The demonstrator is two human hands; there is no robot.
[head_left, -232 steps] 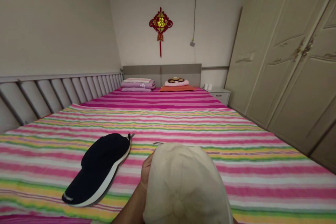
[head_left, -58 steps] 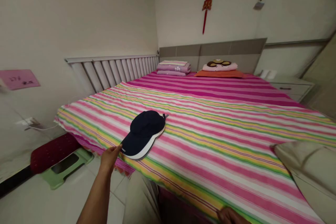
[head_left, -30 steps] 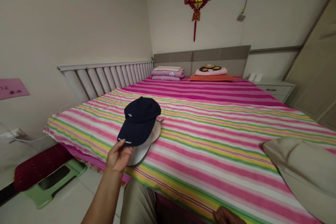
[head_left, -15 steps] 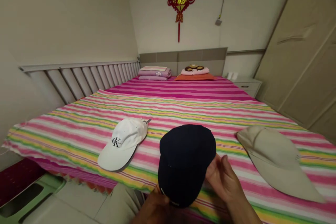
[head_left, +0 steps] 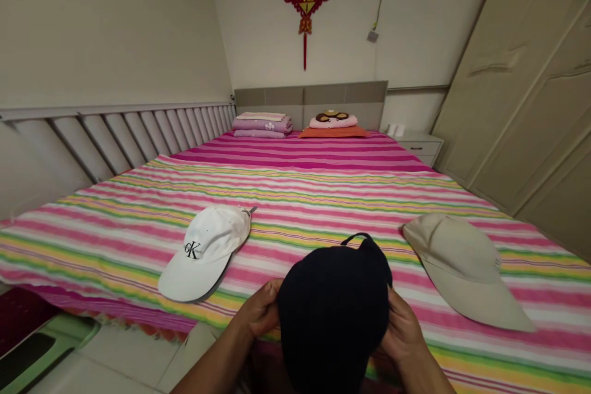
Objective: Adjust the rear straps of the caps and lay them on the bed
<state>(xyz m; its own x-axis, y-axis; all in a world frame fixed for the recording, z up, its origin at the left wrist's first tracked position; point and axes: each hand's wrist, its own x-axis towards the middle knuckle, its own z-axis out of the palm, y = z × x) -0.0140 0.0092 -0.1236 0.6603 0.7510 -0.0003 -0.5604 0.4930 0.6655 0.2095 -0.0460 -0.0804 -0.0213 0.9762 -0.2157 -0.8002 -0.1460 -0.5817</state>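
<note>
A dark navy baseball cap (head_left: 335,308) is held up between my two hands at the near edge of the bed, its strap loop sticking up at the far side. My left hand (head_left: 264,308) grips the cap's left side, and my right hand (head_left: 401,327) grips its right side; some fingertips are hidden behind the cap. To the left, a white baseball cap (head_left: 210,252) with black "CK" lettering lies on the striped sheet. A beige baseball cap (head_left: 464,268) lies to the right, its brim toward the near right.
The striped sheet (head_left: 277,197) covers the bed. Folded purple bedding (head_left: 262,126) and a pink and orange stack (head_left: 333,126) sit by the headboard (head_left: 272,98). A radiator (head_left: 138,138) runs along the left wall. A green stool (head_left: 60,345) stands low at left; a white nightstand (head_left: 421,148) is at back right.
The navy cap has come nearer and turned, so its strap loop now shows at the far side. My left hand has moved from the cap's near end up to its left side.
</note>
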